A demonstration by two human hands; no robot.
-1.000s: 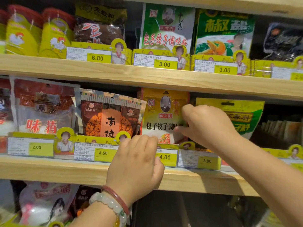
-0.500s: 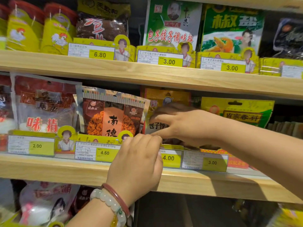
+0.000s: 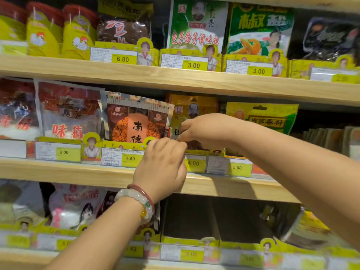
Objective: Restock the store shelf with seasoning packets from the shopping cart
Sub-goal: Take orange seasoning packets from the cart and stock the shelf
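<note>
Right hand (image 3: 209, 131) fingers are pinching the yellow packet (image 3: 191, 111) at its lower left edge; left hand (image 3: 162, 168) curled together, grip unclear. Packet is looking light, floppy, slick: hold edges.

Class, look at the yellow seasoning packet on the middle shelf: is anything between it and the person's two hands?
Nothing visible: the right hand is on the yellow seasoning packet, and the left hand meets it at the packet's lower edge.

Shelf boards (image 3: 175, 80) = pale matt wood w/ visible grain. Packets (image 3: 136, 121) are glossy plastic. At 6 o'clock, bracelet (image 3: 136, 197) w/ smooth, shiny beads.
</note>
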